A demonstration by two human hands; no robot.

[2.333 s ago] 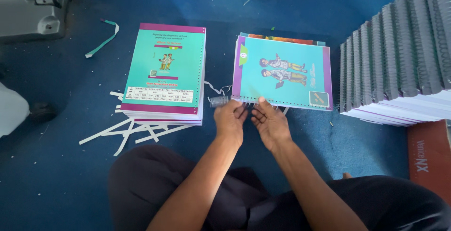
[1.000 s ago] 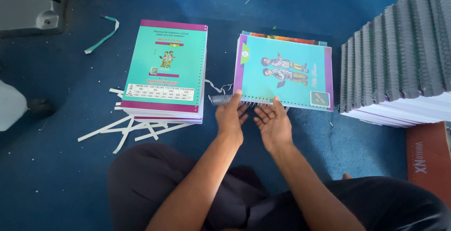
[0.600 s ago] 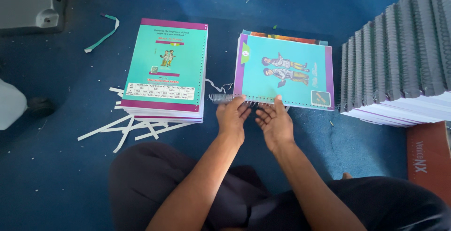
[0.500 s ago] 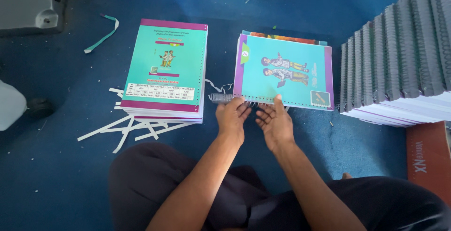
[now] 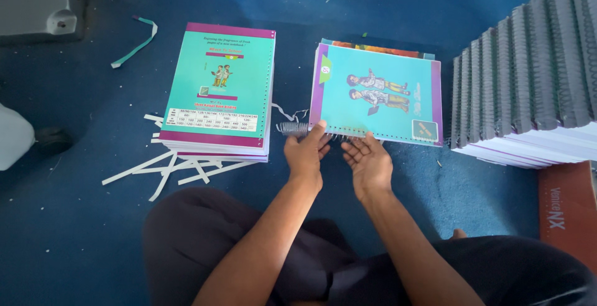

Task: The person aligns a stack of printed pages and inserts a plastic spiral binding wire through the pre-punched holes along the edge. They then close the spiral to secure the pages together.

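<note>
Paper strips (image 5: pixel 180 170) loose on floor at 9 o'clock | teal book stack (image 5: pixel 221 91) squared at 10 | left hand (image 5: pixel 306 152) pinching wire coil (image 5: pixel 293 129) at punched near edge of notebook (image 5: pixel 379 94) | right hand (image 5: pixel 368 163) half-open, palm up, steadying edge | bound notebooks (image 5: pixel 528 76) banked on edge at 2; no containers

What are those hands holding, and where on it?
Left hand pinches the wire spiral at the notebook near edge; right hand lies open beside it, holding nothing.
</note>
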